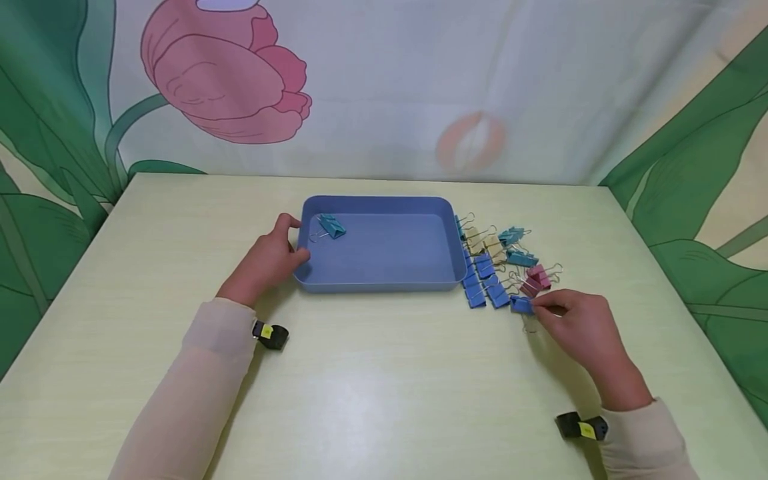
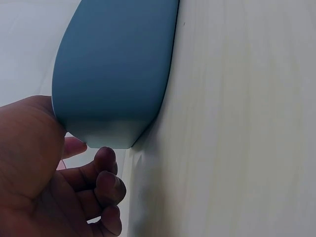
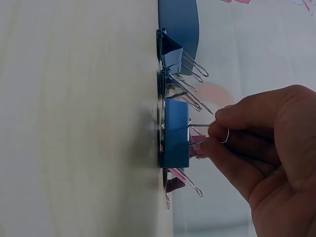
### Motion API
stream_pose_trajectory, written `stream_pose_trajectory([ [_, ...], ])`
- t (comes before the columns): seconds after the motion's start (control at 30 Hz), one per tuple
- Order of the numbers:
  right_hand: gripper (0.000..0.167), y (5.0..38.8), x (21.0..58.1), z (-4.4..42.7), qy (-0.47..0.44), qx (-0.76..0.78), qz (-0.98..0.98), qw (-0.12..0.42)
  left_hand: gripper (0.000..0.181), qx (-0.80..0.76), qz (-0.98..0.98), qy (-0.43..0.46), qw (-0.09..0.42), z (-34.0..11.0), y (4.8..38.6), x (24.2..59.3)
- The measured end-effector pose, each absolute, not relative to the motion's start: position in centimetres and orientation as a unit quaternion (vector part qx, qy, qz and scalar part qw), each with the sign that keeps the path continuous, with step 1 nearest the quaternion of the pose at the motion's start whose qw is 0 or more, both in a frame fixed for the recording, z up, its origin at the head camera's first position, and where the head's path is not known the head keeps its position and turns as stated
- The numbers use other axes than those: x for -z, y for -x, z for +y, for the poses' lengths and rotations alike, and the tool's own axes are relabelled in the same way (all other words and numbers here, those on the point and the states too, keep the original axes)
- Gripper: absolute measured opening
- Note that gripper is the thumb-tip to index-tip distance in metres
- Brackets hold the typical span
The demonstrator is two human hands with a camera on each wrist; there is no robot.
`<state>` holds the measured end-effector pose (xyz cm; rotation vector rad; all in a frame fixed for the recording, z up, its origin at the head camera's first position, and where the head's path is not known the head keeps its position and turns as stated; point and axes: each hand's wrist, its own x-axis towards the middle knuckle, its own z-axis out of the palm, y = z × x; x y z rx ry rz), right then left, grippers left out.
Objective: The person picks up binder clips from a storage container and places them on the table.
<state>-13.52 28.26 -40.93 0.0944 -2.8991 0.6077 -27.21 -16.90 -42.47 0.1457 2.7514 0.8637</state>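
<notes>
My left hand (image 1: 261,263) grips the left end of a blue rectangular tray (image 1: 390,250), its thumb over the rim; in the left wrist view, several fingers curl beside the tray's outer wall (image 2: 111,74). One teal binder clip (image 1: 332,226) lies inside the tray near its left end. Thumb and fingertips of my right hand (image 1: 582,327) pinch the wire handle of a blue binder clip (image 3: 177,133) at the near edge of a cluster. Right beside it lie other blue clips (image 1: 495,291) and dark pink clips (image 1: 540,275).
Cream clips (image 1: 493,248) and teal clips (image 1: 521,258) make up the far part of the cluster, along the tray's right side. Everything stands on a pale wooden table (image 1: 360,387). A printed flower curtain (image 1: 384,87) hangs behind the table's back edge.
</notes>
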Motion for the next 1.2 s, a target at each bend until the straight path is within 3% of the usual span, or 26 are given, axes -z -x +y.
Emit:
stream_pose_trajectory([
  [0.7,0.014,13.9,41.4,28.3,-0.06,-0.206,-0.973,0.082,0.058,-0.293,0.947,-0.054,0.117,-17.3,27.3,42.6],
  [1.2,0.012,14.1,40.2,27.6,-0.123,-0.205,-0.962,0.13,0.058,-0.294,0.947,-0.055,0.114,-16.9,27.5,43.0],
])
